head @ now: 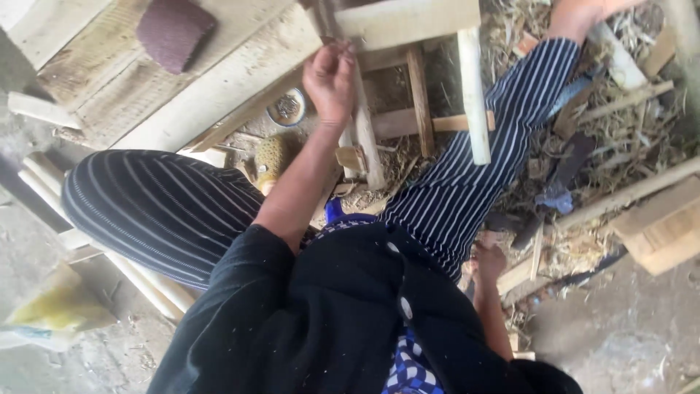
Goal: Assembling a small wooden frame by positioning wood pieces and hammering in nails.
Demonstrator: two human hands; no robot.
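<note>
The left hand (329,79) is raised in front of the body, and its fingers are closed together around the upper part of a pale wooden stool leg (367,138). The long axis of this leg runs away from the hand, down and slightly to the right in the view, toward the person's lap. What is exactly between the fingertips I cannot tell. The leg belongs to a rough wooden stool frame (437,87), with a second pale leg (473,95) and a cross rail (408,122) just beside it.

The right hand (489,260) is low at the person's side, near a short wood piece (519,276) on the ground; if it grips I cannot tell. The left hand is clearly nearer to the frame. Wood shavings (583,248) and a brown sanding block (175,31) lie around.
</note>
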